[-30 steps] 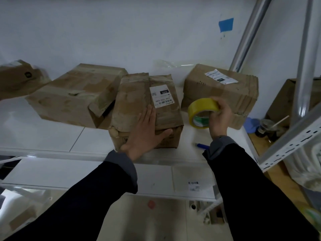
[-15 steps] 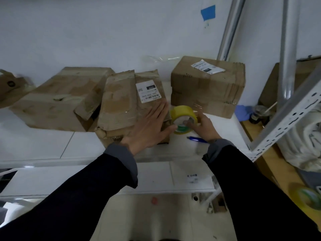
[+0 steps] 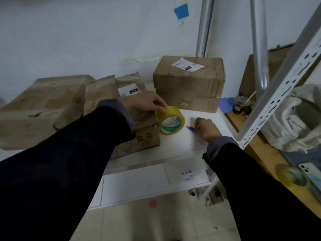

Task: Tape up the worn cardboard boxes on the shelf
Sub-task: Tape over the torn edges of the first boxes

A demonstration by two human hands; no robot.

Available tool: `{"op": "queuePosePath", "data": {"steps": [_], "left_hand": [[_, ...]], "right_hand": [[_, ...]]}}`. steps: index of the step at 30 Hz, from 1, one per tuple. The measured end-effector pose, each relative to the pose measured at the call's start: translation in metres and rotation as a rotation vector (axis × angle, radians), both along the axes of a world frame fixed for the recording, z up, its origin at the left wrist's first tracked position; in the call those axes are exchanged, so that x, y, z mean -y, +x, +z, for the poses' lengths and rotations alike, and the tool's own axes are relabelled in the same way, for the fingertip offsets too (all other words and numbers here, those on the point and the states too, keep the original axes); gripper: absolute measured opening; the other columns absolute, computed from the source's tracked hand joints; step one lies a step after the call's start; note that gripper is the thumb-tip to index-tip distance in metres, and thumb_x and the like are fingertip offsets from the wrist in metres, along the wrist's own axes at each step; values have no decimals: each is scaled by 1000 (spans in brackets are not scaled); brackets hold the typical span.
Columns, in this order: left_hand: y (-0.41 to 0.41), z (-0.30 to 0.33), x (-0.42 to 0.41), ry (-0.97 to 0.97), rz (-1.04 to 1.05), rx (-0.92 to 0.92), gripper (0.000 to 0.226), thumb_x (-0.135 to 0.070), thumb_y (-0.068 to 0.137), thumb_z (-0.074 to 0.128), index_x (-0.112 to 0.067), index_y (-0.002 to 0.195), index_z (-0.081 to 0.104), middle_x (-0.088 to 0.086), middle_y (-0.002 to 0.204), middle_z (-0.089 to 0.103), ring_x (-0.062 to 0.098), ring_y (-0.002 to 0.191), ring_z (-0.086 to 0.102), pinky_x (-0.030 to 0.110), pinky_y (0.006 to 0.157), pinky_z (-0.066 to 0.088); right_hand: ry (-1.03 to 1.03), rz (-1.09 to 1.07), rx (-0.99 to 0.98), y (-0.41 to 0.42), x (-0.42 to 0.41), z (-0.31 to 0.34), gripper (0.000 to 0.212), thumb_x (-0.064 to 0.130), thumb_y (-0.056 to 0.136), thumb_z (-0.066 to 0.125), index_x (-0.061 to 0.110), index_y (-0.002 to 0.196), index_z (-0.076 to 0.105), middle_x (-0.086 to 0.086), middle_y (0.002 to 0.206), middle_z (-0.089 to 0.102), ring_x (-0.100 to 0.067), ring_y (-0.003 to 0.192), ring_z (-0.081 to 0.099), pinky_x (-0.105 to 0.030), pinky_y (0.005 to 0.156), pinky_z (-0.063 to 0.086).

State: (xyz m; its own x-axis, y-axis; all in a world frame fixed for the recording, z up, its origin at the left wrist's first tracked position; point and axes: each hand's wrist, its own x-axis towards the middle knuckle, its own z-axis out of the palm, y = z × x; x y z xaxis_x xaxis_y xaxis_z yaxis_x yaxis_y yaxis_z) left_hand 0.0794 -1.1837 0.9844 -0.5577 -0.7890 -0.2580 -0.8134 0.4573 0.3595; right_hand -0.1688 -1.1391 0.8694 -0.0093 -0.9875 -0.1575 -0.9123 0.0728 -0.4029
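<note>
A yellow tape roll [image 3: 171, 120] stands on edge on the white shelf [image 3: 180, 145], against the right side of the worn middle cardboard box [image 3: 139, 138]. My left hand [image 3: 145, 103] reaches over that box and pinches the top of the roll; a strip of clear tape seems to run from the roll onto the box. To the right of the roll, my right hand [image 3: 205, 127] is curled round a blue pen-like tool [image 3: 190, 128] lying on the shelf. A crumpled larger box [image 3: 40, 105] lies to the left. A tidier box [image 3: 187, 84] with a label stands behind.
A perforated white shelf upright [image 3: 278, 87] slants across the right side. Beyond it are a white cloth bundle [image 3: 291, 119], a second yellow tape roll [image 3: 293, 176], a phone [image 3: 308, 169], a cup with a stick [image 3: 241, 103] and a blue glove [image 3: 225, 103]. A lower shelf lies below.
My left hand left the box top and took hold of the tape roll. My right hand let the roll go, set down on the shelf, and closed on the blue tool.
</note>
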Motion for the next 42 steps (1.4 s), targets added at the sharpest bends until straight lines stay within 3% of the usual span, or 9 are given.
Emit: {"op": "queuePosePath", "data": {"steps": [3,7,13,17,23,29,32,38,42], "left_hand": [[-8,4,13,70,-44,85,38,-34,98,62,-14,130,66,-2,117,67,12,103,57,17,80,40],[-11,6,26,144,-26,122,36,-35,98,63,-17,129,68,0,125,68,19,114,59,32,101,44],[-10,5,35,184,-47,108,29,-29,101,59,-18,125,71,-2,117,71,13,103,60,26,93,41],[-7,0,38,209,-43,68,18,-26,102,58,-26,106,76,-9,90,71,4,82,59,18,77,42],[-8,0,40,236,-24,13,27,-19,101,59,-33,82,71,-23,61,63,-9,56,53,5,57,36],[-6,-3,39,243,-21,-6,21,-24,99,62,-27,81,74,-9,77,68,-8,64,57,20,73,42],[-7,-5,38,235,-3,-18,20,-25,97,64,-27,80,74,-16,72,69,-6,65,58,23,75,41],[-10,1,36,212,24,4,34,-19,100,60,-23,67,64,-19,44,55,-8,44,49,5,50,34],[-10,-1,36,209,32,3,30,-20,98,63,-25,69,67,-17,61,60,-10,50,51,7,55,36]], "right_hand": [[-103,-59,154,-6,0,15,7,7,95,54,13,99,52,-17,104,63,-36,86,64,-46,78,56],[-238,73,394,6,-9,57,17,2,94,58,17,94,51,-11,92,62,-25,64,63,-22,50,48],[-133,290,347,44,-20,105,11,12,92,67,23,94,64,-4,87,69,-14,56,66,-18,44,46],[-44,281,352,63,-21,108,17,8,96,62,19,108,66,-5,96,69,-24,66,73,-33,60,62],[-26,275,311,73,-16,110,20,7,95,64,18,112,68,-8,98,72,-26,70,74,-38,70,63],[-3,285,263,80,-11,113,21,7,97,60,19,113,68,-10,86,70,-23,65,72,-34,64,62],[-20,314,226,81,-7,112,24,6,97,60,19,115,69,-6,89,62,-14,54,65,-26,55,58],[-32,354,180,83,-4,118,21,7,97,59,20,108,71,-8,91,66,-6,48,64,-23,53,57],[-49,377,140,87,0,120,21,8,95,61,25,101,71,-11,109,65,-15,62,71,-26,58,60]]}}
